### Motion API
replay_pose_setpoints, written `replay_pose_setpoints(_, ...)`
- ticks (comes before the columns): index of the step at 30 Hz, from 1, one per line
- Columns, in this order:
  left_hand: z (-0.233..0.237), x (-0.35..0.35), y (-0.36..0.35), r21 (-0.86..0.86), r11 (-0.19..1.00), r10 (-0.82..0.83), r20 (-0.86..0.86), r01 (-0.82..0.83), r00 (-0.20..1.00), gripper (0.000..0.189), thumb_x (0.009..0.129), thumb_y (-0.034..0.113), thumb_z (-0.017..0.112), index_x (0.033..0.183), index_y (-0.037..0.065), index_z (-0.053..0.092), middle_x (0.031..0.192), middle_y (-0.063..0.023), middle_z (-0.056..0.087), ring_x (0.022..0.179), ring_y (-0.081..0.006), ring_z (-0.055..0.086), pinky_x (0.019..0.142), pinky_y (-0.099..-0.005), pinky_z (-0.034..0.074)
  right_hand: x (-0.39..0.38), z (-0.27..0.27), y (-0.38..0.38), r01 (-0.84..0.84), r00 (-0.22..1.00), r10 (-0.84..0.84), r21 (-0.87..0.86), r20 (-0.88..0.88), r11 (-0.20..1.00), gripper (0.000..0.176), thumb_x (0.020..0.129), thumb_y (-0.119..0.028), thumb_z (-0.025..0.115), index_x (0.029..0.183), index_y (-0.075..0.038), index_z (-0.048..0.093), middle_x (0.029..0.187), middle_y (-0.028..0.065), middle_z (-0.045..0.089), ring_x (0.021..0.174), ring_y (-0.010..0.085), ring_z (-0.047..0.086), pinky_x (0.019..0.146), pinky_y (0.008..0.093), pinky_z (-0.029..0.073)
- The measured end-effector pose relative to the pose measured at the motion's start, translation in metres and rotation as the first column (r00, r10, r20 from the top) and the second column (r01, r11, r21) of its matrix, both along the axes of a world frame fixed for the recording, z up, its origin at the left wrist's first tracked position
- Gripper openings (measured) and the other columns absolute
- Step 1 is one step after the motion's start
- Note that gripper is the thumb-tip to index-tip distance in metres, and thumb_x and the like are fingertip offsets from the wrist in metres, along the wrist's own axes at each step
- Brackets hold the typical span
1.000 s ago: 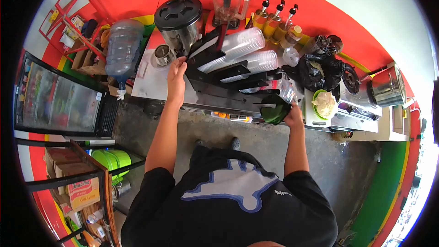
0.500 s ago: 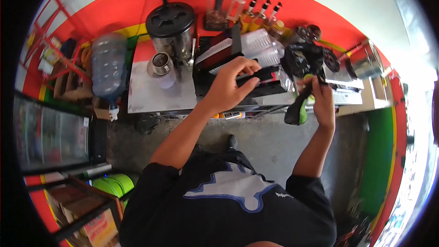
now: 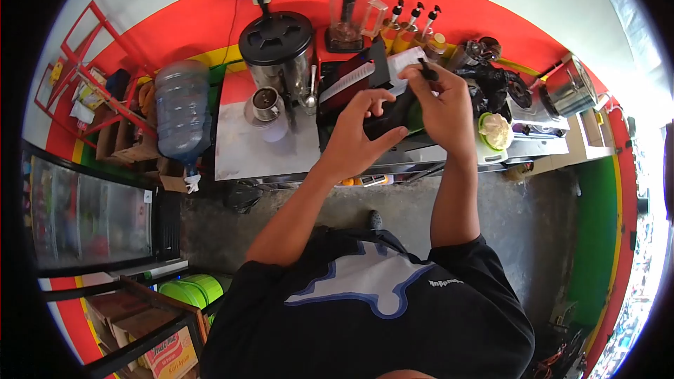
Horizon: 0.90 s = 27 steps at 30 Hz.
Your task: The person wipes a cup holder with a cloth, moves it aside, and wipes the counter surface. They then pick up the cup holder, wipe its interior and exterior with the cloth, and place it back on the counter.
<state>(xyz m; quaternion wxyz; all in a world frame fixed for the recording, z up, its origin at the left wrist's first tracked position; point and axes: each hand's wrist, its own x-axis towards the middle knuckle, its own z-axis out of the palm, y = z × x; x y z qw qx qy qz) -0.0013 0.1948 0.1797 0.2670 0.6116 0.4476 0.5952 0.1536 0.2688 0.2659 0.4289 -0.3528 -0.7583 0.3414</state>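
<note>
My right hand [image 3: 444,109] is closed around a dark thing with a black end [image 3: 426,70] sticking up past the fingertips. Some green shows beneath that hand, but its kind I cannot make out. My left hand [image 3: 361,133] faces it over the counter, thumb and fingers apart, with nothing visible in it. Behind both hands stands a black cup holder [image 3: 375,70] with clear plastic cups, partly hidden. To the right of my right hand lies a green citrus juicer [image 3: 496,132] with a pale, ridged top.
On the counter [image 3: 235,147] stand a large steel container [image 3: 277,49] with a black lid, a metal cup [image 3: 266,103], a blender [image 3: 351,14] and several pump bottles [image 3: 405,31]. A black plastic bag [image 3: 488,84] lies at right. A water jug [image 3: 182,112] stands left.
My right hand has moved left and up with the dark and green thing, close to my left hand. The green juicer is now uncovered. The whole view has shifted slightly.
</note>
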Motion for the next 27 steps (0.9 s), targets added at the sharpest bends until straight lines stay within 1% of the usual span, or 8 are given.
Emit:
replay_pose_setpoints(10,0.006,-0.037,-0.004,0.098,0.95,0.309,-0.143,-0.297,0.94,0.027,0.083,0.0,0.066,0.11,0.0,0.068,0.109,-0.0158,0.065,0.091,-0.0269,0.066,0.081,-0.036,0.052,-0.044,0.003,0.006,-0.254,0.965,0.255,0.035,-0.053,0.967,0.016,0.096,-0.012,0.076,0.103,0.003,0.076,0.085,0.0103,0.078,0.069,0.0116,0.064,0.07,0.0286,0.054)
replay_pose_setpoints(13,0.011,-0.043,-0.01,-0.391,0.919,-0.002,-0.129,-0.049,0.992,0.021,0.089,0.005,0.064,0.108,-0.003,0.069,0.105,-0.0146,0.068,0.089,-0.0234,0.066,0.08,-0.0348,0.051,-0.048,0.005,0.017,-0.277,0.959,0.28,0.052,-0.054,0.959,0.019,0.097,-0.014,0.076,0.105,0.003,0.076,0.084,0.0096,0.077,0.07,0.0106,0.064,0.07,0.0282,0.053)
replay_pose_setpoints(16,-0.021,-0.055,-0.003,-0.59,0.788,-0.107,0.154,0.178,0.982,0.021,0.093,0.013,0.061,0.107,-0.002,0.068,0.101,-0.0118,0.07,0.091,-0.0215,0.066,0.083,-0.0338,0.051,-0.049,0.006,0.03,-0.195,0.981,0.193,0.083,0.029,0.977,0.022,0.095,-0.016,0.077,0.108,0.001,0.076,0.091,0.01,0.076,0.075,0.0131,0.064,0.071,0.0288,0.052)
replay_pose_setpoints(17,-0.048,-0.067,0.003,-0.473,0.873,0.078,0.38,0.121,0.921,0.023,0.094,0.015,0.061,0.109,-0.001,0.069,0.103,-0.011,0.071,0.094,-0.0221,0.067,0.086,-0.0351,0.052,-0.044,0.003,0.036,-0.199,0.98,0.198,0.164,0.024,0.966,0.024,0.094,-0.014,0.077,0.113,0.001,0.075,0.097,0.01,0.077,0.089,0.0153,0.068,0.085,0.0307,0.052)
replay_pose_setpoints(20,-0.045,-0.094,-0.007,-0.268,0.945,0.191,0.918,0.188,0.349,0.031,0.091,0.016,0.062,0.116,0.0,0.068,0.113,-0.0112,0.072,0.103,-0.0269,0.07,0.103,-0.0445,0.053,-0.019,-0.019,0.055,-0.096,0.995,0.093,0.408,0.028,0.908,0.032,0.092,-0.018,0.079,0.119,-0.003,0.074,0.113,0.0158,0.074,0.107,0.0263,0.069,0.094,0.0363,0.053)
replay_pose_setpoints(23,-0.001,-0.097,-0.027,-0.168,0.981,0.126,0.932,0.095,0.34,0.036,0.092,0.017,0.06,0.122,0.0,0.067,0.115,-0.0117,0.072,0.106,-0.0259,0.07,0.097,-0.0432,0.058,0.011,-0.037,0.063,0.007,0.999,0.006,0.361,-0.034,0.933,0.038,0.09,-0.018,0.08,0.123,-0.001,0.071,0.127,0.018,0.07,0.121,0.0332,0.064,0.104,0.0432,0.049)
replay_pose_setpoints(25,-0.009,-0.122,-0.028,0.064,0.924,-0.197,0.925,0.376,0.325,0.039,0.091,0.011,0.061,0.128,0.0,0.065,0.118,-0.012,0.072,0.108,-0.025,0.071,0.087,-0.0397,0.062,0.029,-0.054,0.075,0.069,0.996,-0.047,0.345,-0.072,0.936,0.041,0.09,-0.017,0.08,0.126,0.0,0.069,0.129,0.0181,0.069,0.124,0.0342,0.063,0.106,0.0444,0.048)
replay_pose_setpoints(27,-0.009,-0.116,-0.016,-0.125,0.972,0.002,0.854,0.201,0.52,0.04,0.09,0.008,0.062,0.129,0.0,0.065,0.12,-0.0122,0.072,0.108,-0.0255,0.071,0.083,-0.0384,0.062,0.042,-0.074,0.087,0.209,0.978,-0.205,0.256,-0.042,0.944,0.054,0.09,-0.018,0.08,0.137,0.0,0.062,0.138,0.0191,0.064,0.132,0.0348,0.059,0.11,0.0451,0.045)
